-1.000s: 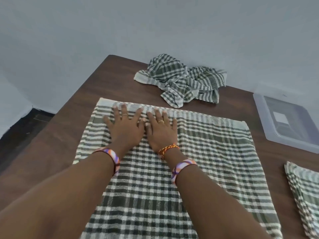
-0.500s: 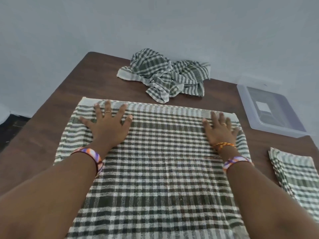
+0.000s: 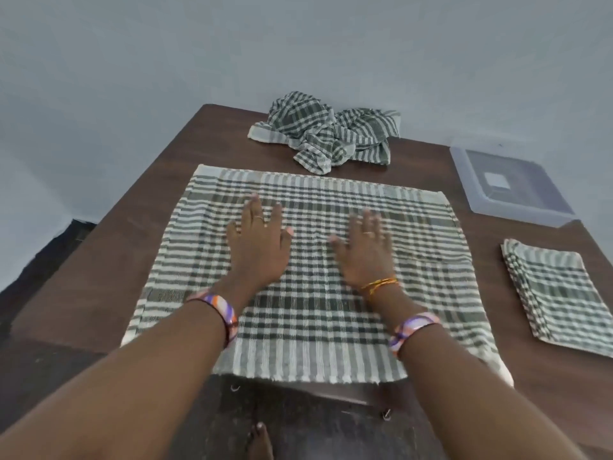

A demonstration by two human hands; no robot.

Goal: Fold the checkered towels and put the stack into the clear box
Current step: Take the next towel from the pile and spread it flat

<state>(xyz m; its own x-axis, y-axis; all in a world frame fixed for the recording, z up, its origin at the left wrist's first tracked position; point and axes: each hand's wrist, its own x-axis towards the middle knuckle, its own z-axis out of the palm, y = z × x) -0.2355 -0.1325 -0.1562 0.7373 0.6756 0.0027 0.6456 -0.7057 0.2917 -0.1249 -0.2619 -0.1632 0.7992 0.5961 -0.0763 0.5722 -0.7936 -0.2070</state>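
Observation:
A green-and-white checkered towel (image 3: 308,313) lies spread flat across the middle of the brown table (image 3: 109,260). My left hand (image 3: 257,245) and my right hand (image 3: 363,255) both press flat on its far half, fingers straight, a short gap between them. A crumpled heap of checkered towels (image 3: 328,131) sits at the table's far edge. A folded checkered towel (image 3: 557,293) lies at the right edge. The clear box (image 3: 510,185) stands at the far right corner, with nothing in it.
A grey wall rises behind the table. Dark floor shows to the left and below the table's near edge, where a bare foot (image 3: 260,441) is visible.
My hands had swept apart to the towel's left and right sides; now they have come back toward its middle and slid a little nearer to me. The view has pulled back.

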